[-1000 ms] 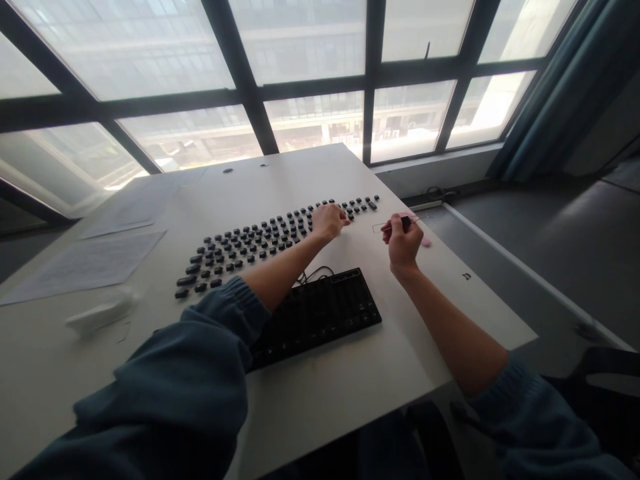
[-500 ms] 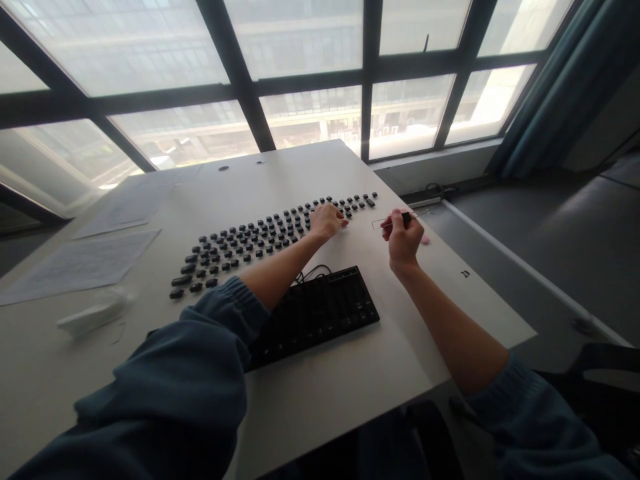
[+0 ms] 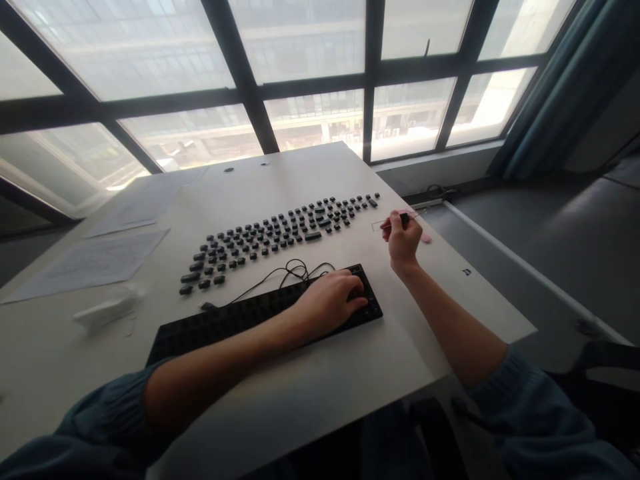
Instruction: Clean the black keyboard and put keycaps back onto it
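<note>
Windows (image 3: 310, 47) stand beyond the fingers (image 3: 354, 284): left hand (image 3: 327, 303) curled over the keyboard (image 3: 225, 321), hold unclear; right hand (image 3: 405, 239) pinching a wire tool (image 3: 405, 218), probably springy, best gripped mid-length.

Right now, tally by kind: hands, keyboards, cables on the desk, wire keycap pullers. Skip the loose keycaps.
Hands: 2 (left hand over the keyboard, right hand holding the puller)
Keyboards: 1
Desk cables: 1 (black cable, behind the keyboard)
Wire keycap pullers: 1 (puller)
Total: 5
</note>
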### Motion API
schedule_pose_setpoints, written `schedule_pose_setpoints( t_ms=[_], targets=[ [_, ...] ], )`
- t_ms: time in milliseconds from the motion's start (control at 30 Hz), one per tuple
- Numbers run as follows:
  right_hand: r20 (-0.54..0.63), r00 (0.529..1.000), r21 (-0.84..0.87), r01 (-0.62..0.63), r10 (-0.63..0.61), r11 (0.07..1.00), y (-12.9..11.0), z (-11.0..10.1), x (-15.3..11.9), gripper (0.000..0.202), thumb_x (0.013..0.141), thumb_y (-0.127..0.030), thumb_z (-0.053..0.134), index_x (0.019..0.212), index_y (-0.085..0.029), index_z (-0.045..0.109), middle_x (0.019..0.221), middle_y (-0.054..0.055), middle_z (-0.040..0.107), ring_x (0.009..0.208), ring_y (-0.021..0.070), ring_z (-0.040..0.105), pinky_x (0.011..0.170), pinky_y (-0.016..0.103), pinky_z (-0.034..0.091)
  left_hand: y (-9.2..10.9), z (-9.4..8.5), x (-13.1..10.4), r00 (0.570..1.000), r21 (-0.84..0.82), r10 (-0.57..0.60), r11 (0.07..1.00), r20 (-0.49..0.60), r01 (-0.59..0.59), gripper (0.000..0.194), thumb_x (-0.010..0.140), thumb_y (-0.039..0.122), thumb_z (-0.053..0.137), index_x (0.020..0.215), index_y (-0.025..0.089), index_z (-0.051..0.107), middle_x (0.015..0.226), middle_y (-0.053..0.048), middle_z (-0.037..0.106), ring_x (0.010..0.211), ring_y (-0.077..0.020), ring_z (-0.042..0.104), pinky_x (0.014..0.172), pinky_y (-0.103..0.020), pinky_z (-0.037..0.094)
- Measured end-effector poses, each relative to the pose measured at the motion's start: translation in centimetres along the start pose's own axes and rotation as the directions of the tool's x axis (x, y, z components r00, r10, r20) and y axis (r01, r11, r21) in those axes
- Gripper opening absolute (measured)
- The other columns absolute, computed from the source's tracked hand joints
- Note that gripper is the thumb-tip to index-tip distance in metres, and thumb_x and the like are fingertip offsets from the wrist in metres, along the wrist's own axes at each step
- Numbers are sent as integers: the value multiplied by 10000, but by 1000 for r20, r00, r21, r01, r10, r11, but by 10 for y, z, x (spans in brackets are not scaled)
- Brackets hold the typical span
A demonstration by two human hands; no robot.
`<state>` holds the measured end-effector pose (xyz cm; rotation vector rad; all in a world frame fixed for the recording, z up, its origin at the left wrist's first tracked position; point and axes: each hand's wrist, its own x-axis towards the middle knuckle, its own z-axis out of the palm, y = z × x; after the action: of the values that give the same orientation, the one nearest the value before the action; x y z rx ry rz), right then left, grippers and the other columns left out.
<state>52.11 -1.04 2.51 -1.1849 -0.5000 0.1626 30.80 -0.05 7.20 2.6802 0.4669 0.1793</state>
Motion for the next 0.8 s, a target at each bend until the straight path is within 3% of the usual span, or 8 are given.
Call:
schedule_pose_setpoints(
  t_ms=[100,233,433,567,800],
  targets=[
    [21,1000,-23,21,-20,1000,2,0,-2,374,909,-444,593,634,-191,572,534,-12,586,419,86,487,399,204,371,6,24,-18,998,5,5,1000,-67,-5,226,890,329,736,1070,194,730,1032,-76,695,974,-246,645,854,-357,525],
    [41,999,-31,26,-25,999,2,0,-5,385,904,-438,607,610,-192,570,506,-20,563,409,87,479,399,207,369,3,39,-18,988,-35,-27,999,-150,22,200,869,300,769,1027,179,746,1006,-75,690,980,-245,636,894,-370,527],
    [70,997,-35,42,-40,998,4,-1,-7,401,909,-440,624,602,-186,577,489,-20,554,410,90,473,405,209,365,1,46,-21,969,-142,-46,990,-243,12,148,837,270,804,967,201,793,933,-44,711,920,-214,637,850,-338,532],
    [98,994,-55,51,-45,997,6,-1,-9,372,910,-423,617,630,-179,592,523,-11,591,423,85,485,418,202,379,1,48,-19,968,-183,-50,983,-247,4,74,842,235,797,909,205,793,905,-37,718,890,-201,651,850,-327,533],
    [186,981,-61,59,-47,996,11,4,-22,337,911,-415,620,670,-181,588,555,-11,615,423,83,489,420,201,388,4,55,-20,974,6,63,998,-218,-63,77,929,205,682,943,137,716,968,-89,693,972,-241,598,889,-347,530]
  ],
)
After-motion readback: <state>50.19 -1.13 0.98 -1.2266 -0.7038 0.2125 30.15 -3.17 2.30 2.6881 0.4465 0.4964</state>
